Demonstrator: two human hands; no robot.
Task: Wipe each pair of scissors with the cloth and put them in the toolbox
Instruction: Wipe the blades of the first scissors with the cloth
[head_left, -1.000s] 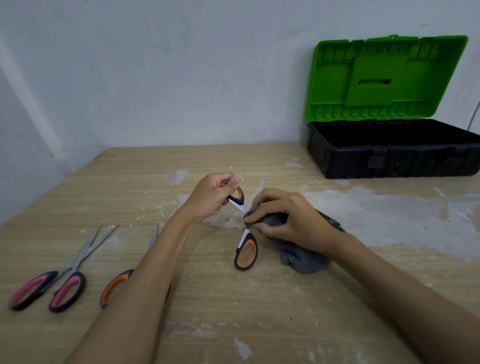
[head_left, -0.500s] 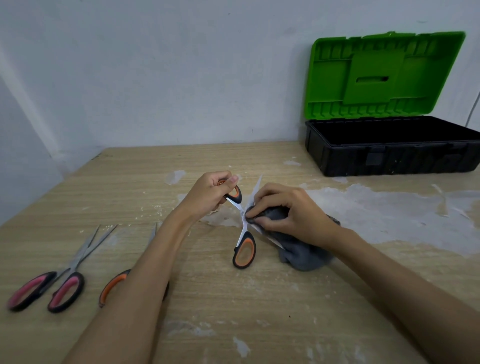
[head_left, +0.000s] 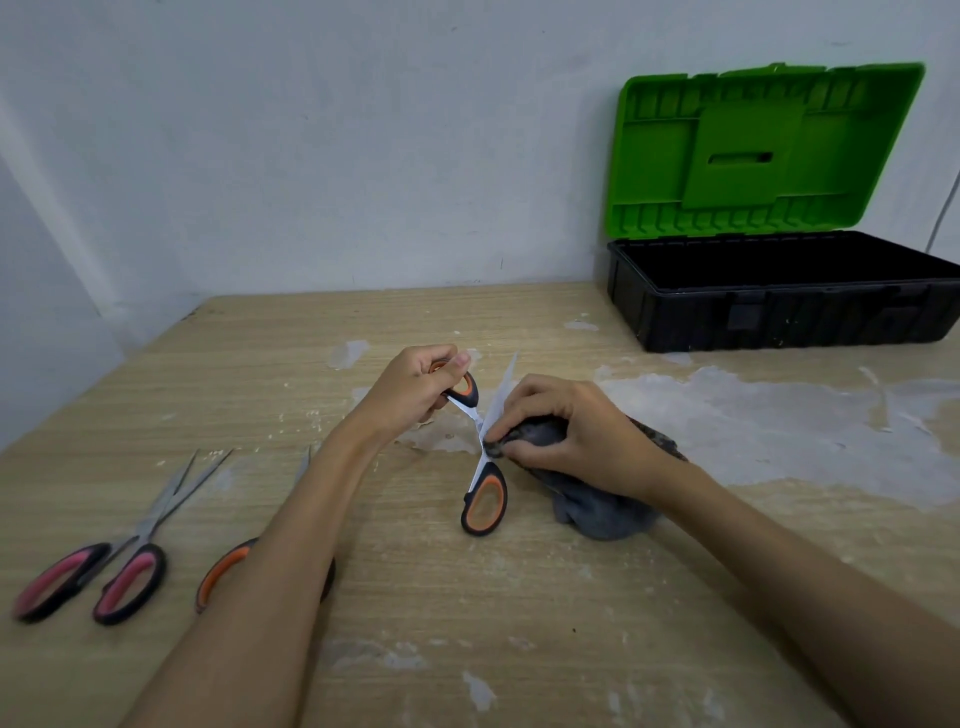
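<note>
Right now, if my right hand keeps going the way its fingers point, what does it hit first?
Your right hand, gripping the grey cloth, points left at the open orange-handled scissors. Its fingertips already seem to meet a blade near the pivot; beyond that is your left hand. Depth is uncertain.

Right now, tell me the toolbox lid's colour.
Bright green lid, on a black toolbox; head view.

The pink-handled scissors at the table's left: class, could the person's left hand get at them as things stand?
Probably yes, once freed. The pink-handled scissors lie uncovered on the wooden table, with nothing on them. But the left hand grips the orange-handled scissors being wiped and must let go first.
</note>
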